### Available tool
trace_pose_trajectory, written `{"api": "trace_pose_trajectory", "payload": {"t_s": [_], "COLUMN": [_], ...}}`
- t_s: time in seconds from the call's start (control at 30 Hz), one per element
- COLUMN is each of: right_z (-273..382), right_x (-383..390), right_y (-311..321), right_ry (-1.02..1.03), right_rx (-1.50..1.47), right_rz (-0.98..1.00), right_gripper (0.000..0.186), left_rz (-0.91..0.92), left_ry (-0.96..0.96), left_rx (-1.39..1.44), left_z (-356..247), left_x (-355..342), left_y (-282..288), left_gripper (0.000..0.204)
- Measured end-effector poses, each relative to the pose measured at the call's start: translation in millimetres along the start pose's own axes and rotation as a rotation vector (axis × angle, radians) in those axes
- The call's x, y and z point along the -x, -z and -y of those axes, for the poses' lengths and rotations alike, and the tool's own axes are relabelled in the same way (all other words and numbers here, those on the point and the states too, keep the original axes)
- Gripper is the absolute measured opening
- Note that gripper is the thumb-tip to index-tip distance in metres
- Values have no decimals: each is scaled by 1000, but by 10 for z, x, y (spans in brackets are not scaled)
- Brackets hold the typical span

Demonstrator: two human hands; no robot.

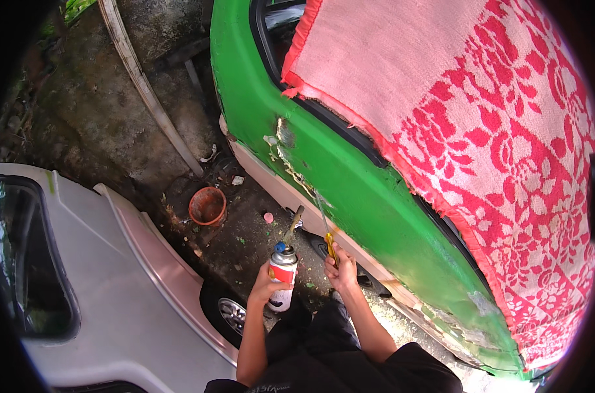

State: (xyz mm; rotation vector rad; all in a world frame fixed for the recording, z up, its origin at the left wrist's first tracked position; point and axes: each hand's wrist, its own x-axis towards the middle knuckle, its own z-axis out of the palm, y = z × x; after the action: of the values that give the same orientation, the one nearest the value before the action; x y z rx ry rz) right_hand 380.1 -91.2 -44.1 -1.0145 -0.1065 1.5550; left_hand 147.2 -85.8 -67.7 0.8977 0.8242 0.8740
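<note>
My left hand (pixel 263 285) is wrapped round a gas torch (pixel 283 276), a white and red canister with a blue knob and a metal nozzle. The nozzle points up and slightly right, toward the lower side of the green car (pixel 369 203); no flame is visible. In my right hand (pixel 342 270) is a screwdriver (pixel 331 246) with a yellow handle. Its long thin shaft reaches up to the green panel, where the tip seems to meet the lower end of a damaged patch (pixel 291 160). Paint has flaked there, showing pale and grey material.
A pink and red floral blanket (pixel 481 144) drapes over the car's roof and windows. To the left stands a grey-white vehicle (pixel 114 262). A terracotta pot (pixel 207 205) and a pink round piece (pixel 268 217) lie on the ground, with paint chips scattered around. A long pale strip (pixel 147 85) leans behind.
</note>
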Motion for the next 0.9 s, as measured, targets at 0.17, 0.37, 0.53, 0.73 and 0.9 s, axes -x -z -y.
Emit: {"api": "trace_pose_trajectory", "payload": {"t_s": [0.17,0.37,0.53,0.73,0.9], "right_z": [-9,4,-77,31,186], "right_x": [76,174,70,66,109], "right_y": [79,168,83,302,-96], "right_ry": [-14,3,11,-38,-192], "right_rx": [23,0,4,7,-55], "right_rz": [27,20,1,152,240], "right_gripper": [28,33,32,30,24], "left_rz": [-86,-232,-192,-143,-136], "left_ry": [-24,-20,-24,-35,-19], "left_rx": [24,-16,-25,-16,-26], "left_z": [9,-94,-141,-148,-217], "left_x": [240,467,481,445,460], "left_y": [126,280,292,153,43], "left_gripper": [70,70,69,67,69]}}
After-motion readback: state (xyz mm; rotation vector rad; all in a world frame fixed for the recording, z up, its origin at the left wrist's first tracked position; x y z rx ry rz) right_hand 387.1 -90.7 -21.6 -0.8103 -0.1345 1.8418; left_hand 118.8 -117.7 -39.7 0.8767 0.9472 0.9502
